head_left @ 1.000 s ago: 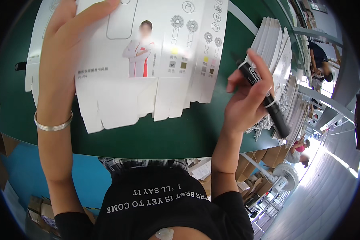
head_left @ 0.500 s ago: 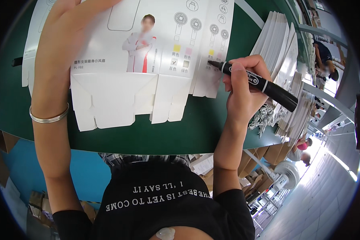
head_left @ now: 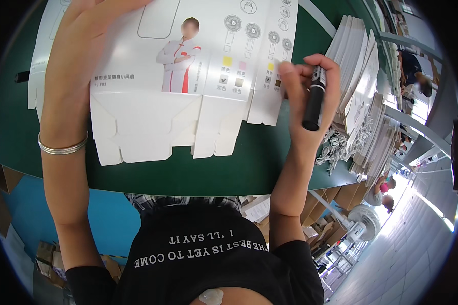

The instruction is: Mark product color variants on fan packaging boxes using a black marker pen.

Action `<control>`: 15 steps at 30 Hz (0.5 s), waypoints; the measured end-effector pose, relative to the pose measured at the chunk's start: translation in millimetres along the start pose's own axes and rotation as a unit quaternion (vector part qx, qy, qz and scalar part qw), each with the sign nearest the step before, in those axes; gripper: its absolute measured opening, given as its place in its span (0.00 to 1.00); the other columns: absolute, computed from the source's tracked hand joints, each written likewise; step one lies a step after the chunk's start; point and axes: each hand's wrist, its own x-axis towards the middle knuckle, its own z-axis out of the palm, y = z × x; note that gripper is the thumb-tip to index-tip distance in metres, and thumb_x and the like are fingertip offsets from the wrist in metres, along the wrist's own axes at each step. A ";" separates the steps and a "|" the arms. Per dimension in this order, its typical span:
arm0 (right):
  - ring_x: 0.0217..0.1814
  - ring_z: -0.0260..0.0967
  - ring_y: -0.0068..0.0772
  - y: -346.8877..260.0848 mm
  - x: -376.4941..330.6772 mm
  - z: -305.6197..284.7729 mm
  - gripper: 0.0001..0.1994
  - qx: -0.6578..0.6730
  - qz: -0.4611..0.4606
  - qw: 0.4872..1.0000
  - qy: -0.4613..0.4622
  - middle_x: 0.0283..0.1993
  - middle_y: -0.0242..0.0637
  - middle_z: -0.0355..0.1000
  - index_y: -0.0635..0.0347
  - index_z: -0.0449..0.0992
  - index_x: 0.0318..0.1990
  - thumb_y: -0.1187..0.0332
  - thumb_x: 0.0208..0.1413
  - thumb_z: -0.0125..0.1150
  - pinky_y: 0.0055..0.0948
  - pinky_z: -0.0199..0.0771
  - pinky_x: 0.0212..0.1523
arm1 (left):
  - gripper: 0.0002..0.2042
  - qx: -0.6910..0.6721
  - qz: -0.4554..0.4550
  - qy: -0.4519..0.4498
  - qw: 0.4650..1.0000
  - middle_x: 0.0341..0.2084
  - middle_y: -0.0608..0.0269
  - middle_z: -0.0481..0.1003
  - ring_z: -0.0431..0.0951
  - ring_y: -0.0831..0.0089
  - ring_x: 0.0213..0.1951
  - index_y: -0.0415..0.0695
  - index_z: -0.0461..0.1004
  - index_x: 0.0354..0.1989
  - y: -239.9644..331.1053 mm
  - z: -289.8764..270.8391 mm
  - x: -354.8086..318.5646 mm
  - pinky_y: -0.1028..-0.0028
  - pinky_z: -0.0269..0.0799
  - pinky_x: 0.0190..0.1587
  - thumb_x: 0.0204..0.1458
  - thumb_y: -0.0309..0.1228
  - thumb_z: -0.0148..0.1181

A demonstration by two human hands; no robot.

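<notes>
Head view: the flat printed carton (head_left: 137, 114), its flaps spread and not folded into a box, lies across the top centre of the frame on the green desk (head_left: 198, 178). The left hand (head_left: 86, 35) rests over its upper left; its fingertips pass the top edge, so I cannot tell whether they pinch or only press. The right hand (head_left: 297, 99), well apart from it at right of centre, is wrapped round a black marker (head_left: 315, 96), whose tip is hidden.

The two small ticks on the carton's lower right panels may smudge if a finger drags over glossy board while the ink is wet. If the marker is uncapped, a loose turn of the wrist could leave a stray line. Without the left hand's weight, the carton could slide.

White flat sheets (head_left: 353, 46) stand close behind the right hand; a knock might scatter them. Cardboard boxes sit lower left (head_left: 46, 262) and lower right (head_left: 348, 195); their contents are too small to identify.
</notes>
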 end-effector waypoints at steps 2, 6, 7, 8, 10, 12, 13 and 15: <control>0.28 0.66 0.14 6.6 0.2 -0.1 0.15 0.065 0.028 0.997 -0.008 0.27 0.28 0.70 0.61 0.68 0.44 0.76 0.52 0.68 0.14 0.63 0.27 | 0.27 -0.003 -0.006 0.032 0.999 0.53 0.40 0.71 0.75 0.64 0.52 0.26 0.58 0.62 -0.2 1.6 -3.6 0.73 0.71 0.54 0.52 0.21 0.53; 0.30 0.65 0.17 6.1 -2.1 -8.4 0.13 0.045 -0.017 0.997 0.060 0.32 0.30 0.70 0.57 0.68 0.44 0.76 0.54 0.66 0.16 0.64 0.29 | 0.24 0.074 0.000 0.025 0.997 0.51 0.44 0.73 0.76 0.66 0.49 0.28 0.61 0.59 -9.9 -12.3 -8.2 0.74 0.71 0.52 0.53 0.23 0.55; 0.32 0.66 0.18 2.6 -3.4 -9.8 0.14 0.076 -0.006 0.993 0.086 0.34 0.31 0.70 0.57 0.67 0.45 0.77 0.54 0.65 0.16 0.64 0.31 | 0.23 0.045 0.024 0.016 0.999 0.50 0.47 0.73 0.76 0.67 0.49 0.29 0.63 0.58 -14.2 -14.9 -5.5 0.74 0.71 0.52 0.53 0.24 0.55; 0.34 0.67 0.19 -3.5 -6.1 -13.1 0.16 0.068 -0.028 0.993 0.092 0.36 0.34 0.71 0.57 0.65 0.47 0.78 0.55 0.64 0.17 0.66 0.35 | 0.22 0.014 0.046 0.006 0.999 0.49 0.50 0.73 0.76 0.69 0.48 0.31 0.64 0.57 -15.0 -18.5 -3.7 0.74 0.71 0.51 0.54 0.24 0.56; 0.39 0.71 0.25 -14.5 -12.1 -11.8 0.16 0.175 -0.056 0.981 0.069 0.43 0.47 0.74 0.57 0.59 0.48 0.80 0.57 0.58 0.22 0.68 0.44 | 0.20 -0.032 0.073 -0.002 0.997 0.47 0.56 0.74 0.75 0.73 0.46 0.34 0.67 0.55 -18.0 -19.4 -3.7 0.75 0.71 0.49 0.54 0.26 0.58; 0.41 0.72 0.28 -24.6 -16.6 -7.1 0.15 0.220 -0.068 0.973 0.026 0.44 0.52 0.74 0.56 0.56 0.46 0.81 0.58 0.54 0.25 0.68 0.47 | 0.19 -0.063 0.074 0.016 0.995 0.46 0.60 0.75 0.75 0.75 0.45 0.36 0.68 0.53 -19.9 -16.9 -3.3 0.75 0.71 0.48 0.54 0.26 0.59; 0.41 0.72 0.27 -28.7 -16.6 -5.0 0.14 0.263 -0.091 0.960 -0.007 0.44 0.53 0.74 0.56 0.56 0.45 0.81 0.58 0.53 0.25 0.68 0.48 | 0.19 -0.086 0.069 0.026 0.994 0.45 0.60 0.75 0.75 0.75 0.44 0.37 0.68 0.53 -19.4 -14.3 -5.4 0.75 0.72 0.47 0.53 0.25 0.60; 0.41 0.71 0.26 -33.8 -17.3 3.6 0.13 0.261 -0.094 0.961 -0.017 0.44 0.52 0.74 0.56 0.55 0.45 0.80 0.59 0.51 0.24 0.67 0.48 | 0.21 -0.040 0.105 0.050 0.992 0.45 0.60 0.74 0.74 0.75 0.45 0.35 0.65 0.54 -15.0 -13.1 -6.8 0.75 0.71 0.48 0.53 0.26 0.61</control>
